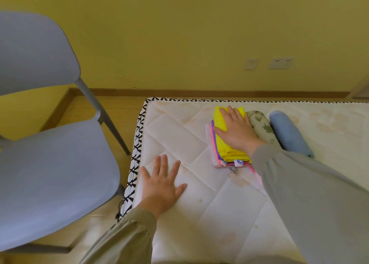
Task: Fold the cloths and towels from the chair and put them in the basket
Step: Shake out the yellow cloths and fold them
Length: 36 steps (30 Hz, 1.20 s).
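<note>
Mattress (199, 214): chair (50, 174) L, 2 rolled towels (261, 128) touching cloth stack (225, 150)

Both my arms wear long, loose sleeves of plain grey-green fabric, creased along their length. The left sleeve (123, 241) closes in a ribbed knit cuff (144, 214) at the wrist; the right sleeve (303, 186) gathers there likewise. My left grip (161, 190) and right grip (236, 131) are bare.

Right hand (236, 129) flat on folded cloths (223, 144)
</note>
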{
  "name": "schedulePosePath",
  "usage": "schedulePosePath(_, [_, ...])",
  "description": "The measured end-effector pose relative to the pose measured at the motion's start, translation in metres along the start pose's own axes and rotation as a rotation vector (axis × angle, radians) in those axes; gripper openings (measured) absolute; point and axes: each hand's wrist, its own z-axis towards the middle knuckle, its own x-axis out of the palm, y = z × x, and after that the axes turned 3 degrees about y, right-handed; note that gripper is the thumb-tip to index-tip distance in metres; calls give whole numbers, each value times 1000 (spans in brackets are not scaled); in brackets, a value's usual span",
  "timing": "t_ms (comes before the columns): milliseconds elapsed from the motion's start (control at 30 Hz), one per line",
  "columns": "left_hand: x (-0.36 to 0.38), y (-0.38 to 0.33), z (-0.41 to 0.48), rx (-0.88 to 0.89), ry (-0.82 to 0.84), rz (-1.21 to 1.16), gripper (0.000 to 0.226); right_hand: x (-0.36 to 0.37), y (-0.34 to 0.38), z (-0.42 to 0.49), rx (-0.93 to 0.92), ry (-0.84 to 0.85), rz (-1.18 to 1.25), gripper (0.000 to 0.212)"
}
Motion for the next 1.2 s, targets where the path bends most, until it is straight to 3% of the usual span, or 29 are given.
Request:
schedulePosePath(267, [10, 1, -2, 6, -119, -75, 69, 29, -6, 7, -14, -101, 35, 67])
schedulePosePath(633, [-30, 0, 2, -45, 9, -158, 70, -17, -2, -1, -6, -88, -76, 76])
schedulePosePath(933, [-160, 6, -23, -62, -383, -113, 65, -86, 55, -58, -111, -225, -117, 76])
schedulePosePath(1200, [-239, 42, -145, -76, -679, -58, 67, -152, 151, -144, -169, -397, -2, 71])
